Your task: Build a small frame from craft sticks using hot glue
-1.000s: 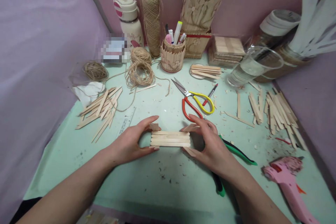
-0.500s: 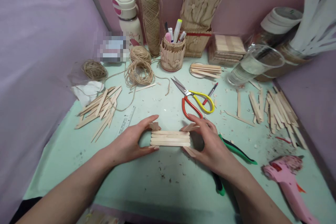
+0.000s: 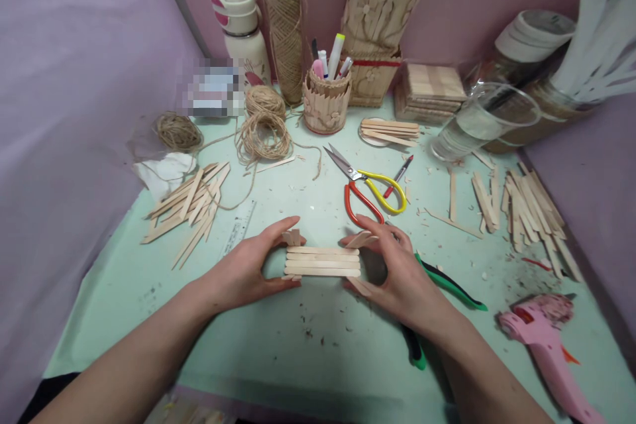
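Note:
A small craft-stick piece [image 3: 322,262], a slatted panel of several light wooden sticks side by side with short stick legs at its corners, is held level above the table. My left hand [image 3: 251,268] grips its left end, thumb and fingers curved around the corner legs. At the right end, my right hand [image 3: 392,268] pinches the piece the same way, its legs splayed outward. Partly hidden beneath my right hand and forearm lies a green-and-black-handled tool [image 3: 452,285]. Scissors [image 3: 352,174] with one red and one yellow handle rest just beyond.
Loose sticks lie in piles at left [image 3: 191,205] and right [image 3: 529,212]. A pink glue gun [image 3: 544,344] is at front right. Behind stand twine rolls [image 3: 265,136], a pen holder [image 3: 325,106], a bottle [image 3: 243,40] and a tilted clear cup [image 3: 467,129].
Both hands keep hold of the craft-stick piece in the same spot. The legs near my right fingers show slightly more; little else differs.

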Demonstrator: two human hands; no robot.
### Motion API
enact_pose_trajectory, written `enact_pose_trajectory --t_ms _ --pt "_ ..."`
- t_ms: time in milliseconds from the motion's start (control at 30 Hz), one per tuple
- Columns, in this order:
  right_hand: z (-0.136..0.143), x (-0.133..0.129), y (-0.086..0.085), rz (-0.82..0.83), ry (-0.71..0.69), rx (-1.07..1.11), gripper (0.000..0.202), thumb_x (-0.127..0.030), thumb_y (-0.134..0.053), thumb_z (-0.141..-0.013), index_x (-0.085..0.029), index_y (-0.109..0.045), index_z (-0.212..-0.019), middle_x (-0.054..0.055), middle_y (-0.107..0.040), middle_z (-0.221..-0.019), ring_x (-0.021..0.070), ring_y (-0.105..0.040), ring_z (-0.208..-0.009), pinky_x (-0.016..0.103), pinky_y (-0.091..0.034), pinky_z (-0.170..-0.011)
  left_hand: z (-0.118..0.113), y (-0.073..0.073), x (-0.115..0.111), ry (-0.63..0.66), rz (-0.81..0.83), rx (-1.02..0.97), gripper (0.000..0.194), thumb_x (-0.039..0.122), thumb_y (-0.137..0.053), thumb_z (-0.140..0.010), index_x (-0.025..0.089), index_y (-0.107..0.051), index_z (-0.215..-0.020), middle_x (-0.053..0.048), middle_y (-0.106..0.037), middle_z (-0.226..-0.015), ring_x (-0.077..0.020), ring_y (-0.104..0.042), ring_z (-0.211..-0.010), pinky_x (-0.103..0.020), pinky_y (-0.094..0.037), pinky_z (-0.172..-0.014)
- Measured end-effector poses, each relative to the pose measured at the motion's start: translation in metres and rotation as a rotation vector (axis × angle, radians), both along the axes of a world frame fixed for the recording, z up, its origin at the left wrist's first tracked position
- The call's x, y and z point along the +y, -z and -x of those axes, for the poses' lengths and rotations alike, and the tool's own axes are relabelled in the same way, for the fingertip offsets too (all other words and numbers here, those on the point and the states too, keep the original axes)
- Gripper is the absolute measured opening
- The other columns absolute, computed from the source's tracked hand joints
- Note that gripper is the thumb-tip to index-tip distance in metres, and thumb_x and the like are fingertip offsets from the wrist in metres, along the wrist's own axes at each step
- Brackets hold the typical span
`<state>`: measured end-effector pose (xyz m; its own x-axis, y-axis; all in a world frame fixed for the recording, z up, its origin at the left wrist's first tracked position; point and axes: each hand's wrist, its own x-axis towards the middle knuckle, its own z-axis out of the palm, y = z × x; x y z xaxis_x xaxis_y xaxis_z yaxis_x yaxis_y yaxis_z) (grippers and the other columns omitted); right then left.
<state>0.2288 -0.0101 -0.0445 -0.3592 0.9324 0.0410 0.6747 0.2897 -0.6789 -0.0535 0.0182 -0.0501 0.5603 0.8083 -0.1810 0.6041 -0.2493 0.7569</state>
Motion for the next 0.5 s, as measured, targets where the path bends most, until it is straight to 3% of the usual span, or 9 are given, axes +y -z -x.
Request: enact_pose_trajectory --t_ms 500 --pt "-0.0006 -0.0011 0.0009 0.02 -0.001 0.07 0.079 -0.023 -0.07 -0.081 -0.03 -0.023 -0.145 0.003 -0.072 -0.115 0.028 -0.059 -0.119 0.054 -0.028 -0.107 0.0001 0.005 -0.0023 -0.007 -0.025 -0.106 0.086 0.03 -0.074 -0.079 0.034 -0.023 -0.148 -0.004 -0.068 -0.12 -0.0207 -0.065 -0.112 -0.038 -0.05 -0.097"
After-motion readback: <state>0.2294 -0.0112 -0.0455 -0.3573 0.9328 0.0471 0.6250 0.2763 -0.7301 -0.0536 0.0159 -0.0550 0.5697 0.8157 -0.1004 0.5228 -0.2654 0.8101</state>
